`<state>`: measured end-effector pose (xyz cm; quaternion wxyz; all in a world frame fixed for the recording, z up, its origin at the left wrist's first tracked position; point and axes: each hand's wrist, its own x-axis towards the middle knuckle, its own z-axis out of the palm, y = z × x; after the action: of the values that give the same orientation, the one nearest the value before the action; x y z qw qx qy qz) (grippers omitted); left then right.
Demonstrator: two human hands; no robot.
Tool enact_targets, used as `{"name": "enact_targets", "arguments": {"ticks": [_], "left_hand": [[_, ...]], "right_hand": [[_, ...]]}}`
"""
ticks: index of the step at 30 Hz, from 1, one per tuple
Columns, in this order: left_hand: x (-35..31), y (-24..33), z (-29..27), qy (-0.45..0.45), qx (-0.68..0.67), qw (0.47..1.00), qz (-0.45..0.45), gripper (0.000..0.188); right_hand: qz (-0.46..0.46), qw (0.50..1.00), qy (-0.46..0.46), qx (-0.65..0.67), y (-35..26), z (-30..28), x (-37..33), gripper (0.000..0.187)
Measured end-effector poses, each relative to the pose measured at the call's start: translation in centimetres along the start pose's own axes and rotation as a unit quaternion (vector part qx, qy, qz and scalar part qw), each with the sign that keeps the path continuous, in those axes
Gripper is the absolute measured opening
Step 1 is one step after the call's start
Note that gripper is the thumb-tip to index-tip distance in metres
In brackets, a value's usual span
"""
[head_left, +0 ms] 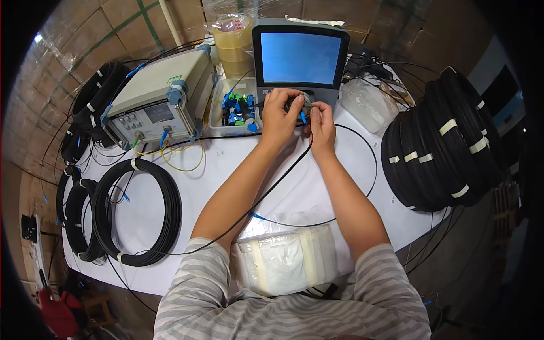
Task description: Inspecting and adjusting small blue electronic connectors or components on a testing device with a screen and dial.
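My left hand (279, 116) and my right hand (321, 122) meet at the base of a grey tester with a blue screen (299, 58). The left hand's fingers close around a small dark part (298, 104) on the tester's front. My right hand pinches a blue connector (303, 118) on the end of a thin black cable (266, 192), right beside that part. The cable runs back across the white table (226, 164) toward me, with another blue connector (258, 216) lying near my left elbow.
A beige instrument box (161, 99) with yellow and blue leads stands at the left. A clear tray of blue connectors (237, 109) sits beside the tester. Black cable coils lie at the left (139, 212) and stacked at the right (442, 147). A white plastic bag (286, 260) lies near me.
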<state>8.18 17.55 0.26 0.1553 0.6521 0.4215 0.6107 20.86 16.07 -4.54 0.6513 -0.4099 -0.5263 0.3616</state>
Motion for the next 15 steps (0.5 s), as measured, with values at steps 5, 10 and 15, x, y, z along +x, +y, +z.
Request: {"name": "enact_targets", "arguments": {"ticks": [5, 10, 15], "left_hand": [[-0.25, -0.30, 0.04, -0.020, -0.018, 1.000, 0.005, 0.014], [0.07, -0.54, -0.25, -0.008, -0.010, 0.999, 0.040, 0.014], [-0.18, -0.11, -0.15, -0.004, -0.021, 1.000, 0.013, 0.014]], "right_hand": [[0.005, 1.000, 0.009, 0.014, 0.21, -0.31, 0.10, 0.030], [0.011, 1.000, 0.008, 0.010, -0.24, 0.03, -0.05, 0.031], [0.024, 1.000, 0.005, -0.001, -0.36, -0.40, -0.40, 0.032]]}}
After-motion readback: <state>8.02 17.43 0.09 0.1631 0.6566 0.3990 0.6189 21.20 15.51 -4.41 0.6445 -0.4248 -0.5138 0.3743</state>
